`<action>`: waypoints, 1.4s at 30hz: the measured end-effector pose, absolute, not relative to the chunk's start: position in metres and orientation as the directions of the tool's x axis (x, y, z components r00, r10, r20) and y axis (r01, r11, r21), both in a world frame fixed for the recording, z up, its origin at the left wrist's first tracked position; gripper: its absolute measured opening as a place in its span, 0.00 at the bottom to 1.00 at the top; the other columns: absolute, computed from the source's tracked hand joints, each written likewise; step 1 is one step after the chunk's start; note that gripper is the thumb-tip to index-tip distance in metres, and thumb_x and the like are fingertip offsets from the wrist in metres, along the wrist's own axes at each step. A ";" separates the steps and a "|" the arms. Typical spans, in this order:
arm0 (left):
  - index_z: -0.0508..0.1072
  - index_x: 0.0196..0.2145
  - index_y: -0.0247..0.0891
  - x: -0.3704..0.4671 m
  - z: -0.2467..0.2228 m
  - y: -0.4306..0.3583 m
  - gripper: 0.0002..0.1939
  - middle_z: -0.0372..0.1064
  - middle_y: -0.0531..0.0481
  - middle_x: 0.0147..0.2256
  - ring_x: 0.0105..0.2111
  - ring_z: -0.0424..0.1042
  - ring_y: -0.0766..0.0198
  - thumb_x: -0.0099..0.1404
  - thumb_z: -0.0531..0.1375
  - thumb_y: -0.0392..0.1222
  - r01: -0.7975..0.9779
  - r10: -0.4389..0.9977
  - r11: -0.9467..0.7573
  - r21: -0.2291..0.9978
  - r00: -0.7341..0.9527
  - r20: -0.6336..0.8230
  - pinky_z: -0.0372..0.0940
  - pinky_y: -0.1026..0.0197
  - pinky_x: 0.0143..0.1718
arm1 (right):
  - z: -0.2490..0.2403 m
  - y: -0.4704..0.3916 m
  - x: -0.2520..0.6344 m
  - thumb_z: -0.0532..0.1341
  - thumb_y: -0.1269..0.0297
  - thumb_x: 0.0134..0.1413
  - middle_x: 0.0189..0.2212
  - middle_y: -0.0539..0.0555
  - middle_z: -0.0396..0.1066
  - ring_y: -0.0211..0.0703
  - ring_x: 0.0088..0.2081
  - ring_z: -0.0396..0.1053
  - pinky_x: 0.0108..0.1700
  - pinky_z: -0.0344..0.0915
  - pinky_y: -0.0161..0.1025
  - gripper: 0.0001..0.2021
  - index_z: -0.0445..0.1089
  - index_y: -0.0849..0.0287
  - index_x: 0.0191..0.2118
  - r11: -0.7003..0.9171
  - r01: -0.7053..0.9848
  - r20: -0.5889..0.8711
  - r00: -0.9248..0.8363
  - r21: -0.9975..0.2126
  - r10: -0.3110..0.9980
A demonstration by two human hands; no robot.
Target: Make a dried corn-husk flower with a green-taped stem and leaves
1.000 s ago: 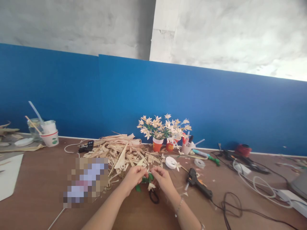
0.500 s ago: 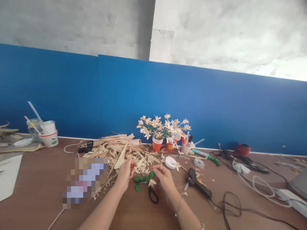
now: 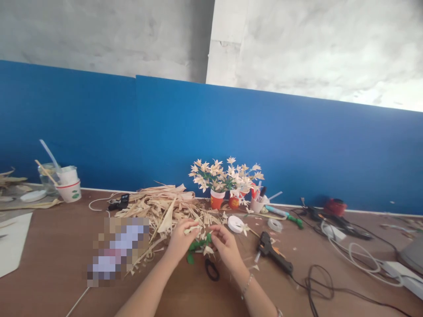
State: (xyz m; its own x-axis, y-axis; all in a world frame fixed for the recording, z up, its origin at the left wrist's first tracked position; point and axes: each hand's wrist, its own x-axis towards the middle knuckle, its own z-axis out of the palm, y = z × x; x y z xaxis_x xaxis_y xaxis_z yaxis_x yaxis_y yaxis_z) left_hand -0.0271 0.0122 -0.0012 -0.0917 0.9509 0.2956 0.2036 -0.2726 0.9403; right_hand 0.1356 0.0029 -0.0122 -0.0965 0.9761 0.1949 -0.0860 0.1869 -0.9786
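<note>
My left hand point(image 3: 181, 241) is closed in a pinch, with a pale strip of dried husk point(image 3: 190, 229) showing at its fingers. Close by on the right, my right hand point(image 3: 227, 245) has its thumb and fingers curled together; what they hold, if anything, is too small to make out. Between and below the hands lies green tape-like material point(image 3: 199, 245), partly covered by the left hand. A small pale husk flower point(image 3: 208, 250) rests beside it. The black handle loop of scissors point(image 3: 212, 270) shows just nearer to me.
A heap of dried husks point(image 3: 165, 200) spreads behind my hands. Husk flowers point(image 3: 216, 169) stand in red paper cups point(image 3: 217, 201). On the right are a white tape roll point(image 3: 235, 224), a black glue gun point(image 3: 273, 254) and looped cables point(image 3: 317, 286). A blurred-out object point(image 3: 119, 251) lies left.
My left hand has moved right and slightly turned, nearer to my right hand, and now covers part of the green material. The right hand has stayed almost in place.
</note>
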 end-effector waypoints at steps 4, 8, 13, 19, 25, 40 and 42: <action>0.78 0.25 0.39 -0.017 -0.005 0.007 0.08 0.69 0.43 0.40 0.43 0.66 0.54 0.53 0.59 0.42 0.287 0.965 -0.260 0.922 0.064 0.253 0.58 0.55 0.47 | -0.013 0.000 0.133 0.61 0.58 0.46 0.27 0.50 0.67 0.38 0.28 0.66 0.31 0.65 0.36 0.12 0.66 0.59 0.36 0.253 -0.055 0.259 -0.149 -0.966 0.954; 0.77 0.22 0.37 -0.014 -0.007 0.005 0.07 0.69 0.43 0.39 0.42 0.67 0.54 0.51 0.60 0.41 0.207 0.975 -0.216 0.954 0.100 0.199 0.59 0.57 0.45 | -0.017 0.001 0.134 0.59 0.62 0.48 0.29 0.52 0.69 0.41 0.31 0.67 0.34 0.65 0.38 0.10 0.66 0.59 0.37 0.290 0.036 0.278 -0.184 -0.956 0.943; 0.75 0.21 0.35 -0.014 -0.007 0.006 0.06 0.69 0.44 0.37 0.37 0.68 0.57 0.48 0.62 0.40 0.037 0.992 -0.111 0.993 0.060 0.108 0.60 0.61 0.39 | -0.015 0.002 0.135 0.56 0.66 0.48 0.30 0.53 0.69 0.41 0.31 0.67 0.34 0.65 0.38 0.10 0.65 0.60 0.39 0.346 0.153 0.323 -0.158 -0.926 0.933; 0.72 0.24 0.35 -0.029 -0.002 0.011 0.09 0.66 0.53 0.22 0.25 0.64 0.66 0.50 0.61 0.45 -0.140 1.000 0.031 0.990 0.008 -0.030 0.56 0.66 0.27 | 0.003 0.001 0.152 0.54 0.70 0.45 0.29 0.53 0.68 0.40 0.29 0.65 0.31 0.60 0.35 0.07 0.67 0.60 0.32 0.320 0.565 0.277 -0.163 -0.761 0.947; 0.72 0.23 0.34 -0.039 -0.001 0.015 0.09 0.66 0.53 0.22 0.24 0.62 0.68 0.50 0.62 0.44 -0.140 0.995 0.053 0.989 -0.081 -0.065 0.53 0.69 0.23 | 0.012 -0.015 0.156 0.61 0.66 0.36 0.37 0.55 0.66 0.45 0.39 0.62 0.36 0.55 0.35 0.13 0.68 0.60 0.34 0.386 0.835 0.052 -0.398 -0.392 0.916; 0.70 0.27 0.33 -0.037 -0.003 0.018 0.13 0.71 0.50 0.26 0.16 0.62 0.77 0.46 0.66 0.42 -0.485 0.987 0.154 0.861 0.044 -0.152 0.45 0.75 0.11 | 0.015 -0.013 0.152 0.54 0.77 0.39 0.42 0.57 0.66 0.46 0.41 0.64 0.41 0.51 0.38 0.20 0.65 0.59 0.43 0.398 0.902 0.055 -0.395 -0.165 0.917; 0.70 0.27 0.33 -0.038 -0.004 0.019 0.10 0.71 0.50 0.26 0.16 0.63 0.76 0.47 0.65 0.40 -0.540 0.983 0.174 0.823 0.045 -0.178 0.47 0.75 0.11 | 0.016 -0.012 0.157 0.57 0.73 0.38 0.39 0.55 0.68 0.46 0.41 0.64 0.41 0.52 0.37 0.18 0.67 0.58 0.41 0.389 0.887 0.054 -0.388 -0.249 0.920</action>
